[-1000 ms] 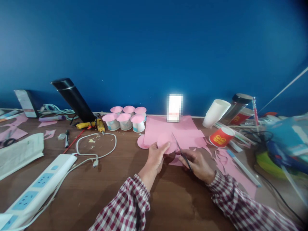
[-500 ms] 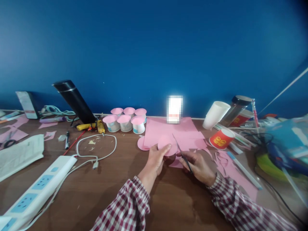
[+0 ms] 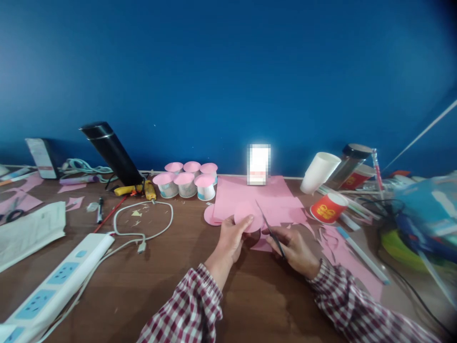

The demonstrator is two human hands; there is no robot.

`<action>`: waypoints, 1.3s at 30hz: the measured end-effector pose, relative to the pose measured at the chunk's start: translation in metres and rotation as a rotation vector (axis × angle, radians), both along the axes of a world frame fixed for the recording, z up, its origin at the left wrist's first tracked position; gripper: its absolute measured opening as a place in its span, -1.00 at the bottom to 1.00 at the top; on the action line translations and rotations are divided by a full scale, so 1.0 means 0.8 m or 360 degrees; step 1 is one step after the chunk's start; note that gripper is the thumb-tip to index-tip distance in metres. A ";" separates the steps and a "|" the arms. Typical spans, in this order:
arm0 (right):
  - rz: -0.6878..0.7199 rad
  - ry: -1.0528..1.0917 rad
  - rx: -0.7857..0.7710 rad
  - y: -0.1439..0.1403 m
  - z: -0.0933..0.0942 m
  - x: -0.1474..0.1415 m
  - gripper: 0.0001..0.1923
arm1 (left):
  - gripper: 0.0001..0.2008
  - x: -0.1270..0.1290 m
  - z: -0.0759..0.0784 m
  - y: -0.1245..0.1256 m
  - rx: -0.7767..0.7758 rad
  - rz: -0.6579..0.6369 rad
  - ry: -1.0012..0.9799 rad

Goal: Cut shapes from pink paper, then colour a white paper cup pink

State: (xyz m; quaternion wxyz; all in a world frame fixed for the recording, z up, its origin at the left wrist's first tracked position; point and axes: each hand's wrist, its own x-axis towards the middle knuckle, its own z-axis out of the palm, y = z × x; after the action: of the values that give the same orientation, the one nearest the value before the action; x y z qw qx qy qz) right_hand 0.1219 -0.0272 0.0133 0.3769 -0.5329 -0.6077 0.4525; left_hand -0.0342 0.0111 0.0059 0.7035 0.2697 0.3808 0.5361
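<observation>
Grip of the left hand (image 3: 232,236) is clamped on a pink disc (image 3: 250,214), thumb on top, fingers mostly hidden beneath; right hand (image 3: 294,247) has its grip wrapped round dark scissors (image 3: 273,233). Biggest down: blue wall (image 3: 228,85) behind, brown bench (image 3: 171,286) under everything, white power strip (image 3: 53,281) at left, pink sheets (image 3: 237,190) on the bench beyond the hands. Six cups (image 3: 185,186) with pink tops stand left of the sheets, red cup (image 3: 329,208) to their right. Disc is held above the near edge of the sheets; pink scrap (image 3: 262,244) partly shows between the hands. Scissors point up and leftward just beside the disc's right edge; can't tell if they touch it, how far the blades are parted, or whether the disc is one layer. To trim well, I'd pinch near the disc's middle so it stays flat, turn the paper into the blades rather than twist the scissors, and cut in long smooth strokes. Slack paper could bend and leave a ragged curve. Hidden left fingertips should stay clear of the cutting line.
</observation>
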 end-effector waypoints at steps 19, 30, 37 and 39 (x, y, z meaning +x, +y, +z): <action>0.0012 0.0026 0.0003 0.000 -0.001 0.000 -0.66 | -0.60 0.001 -0.005 0.002 0.0010 0.0036 -0.0041; 0.0001 0.0031 -0.0042 0.000 0.000 -0.002 -0.62 | -0.67 0.000 -0.002 0.000 0.0012 0.0037 -0.0029; -0.0008 -0.0009 -0.0023 -0.001 0.002 0.000 -0.60 | -0.67 0.000 0.003 -0.001 -0.0009 0.0034 0.0026; -0.0001 -0.0020 -0.0026 -0.001 0.002 0.000 -0.61 | -0.66 0.000 0.003 -0.001 -0.0010 0.0032 0.0038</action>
State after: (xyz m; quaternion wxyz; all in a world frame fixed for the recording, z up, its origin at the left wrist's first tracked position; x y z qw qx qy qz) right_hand 0.1218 -0.0282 0.0146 0.3689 -0.5390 -0.6060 0.4540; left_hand -0.0345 0.0101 0.0083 0.6944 0.2700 0.3935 0.5386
